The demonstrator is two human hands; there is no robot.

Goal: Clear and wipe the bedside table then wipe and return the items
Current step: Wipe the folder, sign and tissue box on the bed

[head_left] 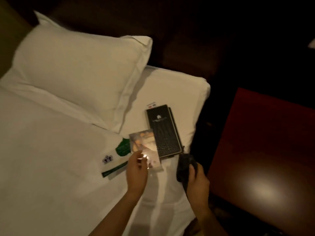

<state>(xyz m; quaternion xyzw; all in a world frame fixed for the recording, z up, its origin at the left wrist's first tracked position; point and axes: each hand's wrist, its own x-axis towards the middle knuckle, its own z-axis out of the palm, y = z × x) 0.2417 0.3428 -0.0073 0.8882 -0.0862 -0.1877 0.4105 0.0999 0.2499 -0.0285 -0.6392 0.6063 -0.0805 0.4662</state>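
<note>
Several items lie on the white bed (51, 150) near its right edge: a black folder (162, 130), a glossy picture card (144, 147) and a white-and-green leaflet (117, 155). My left hand (136, 174) hovers over the card's near corner, fingers apart, touching or almost touching it. My right hand (197, 179) grips a dark cloth (185, 167) just right of the card, near the bed's edge. The reddish-brown bedside table (265, 159) stands at the right, its glossy top bare with a light glare on it.
A white pillow (76, 68) lies at the head of the bed, upper left. A dark headboard and wall fill the top of the view. A narrow dark gap separates bed and table. The room is dim.
</note>
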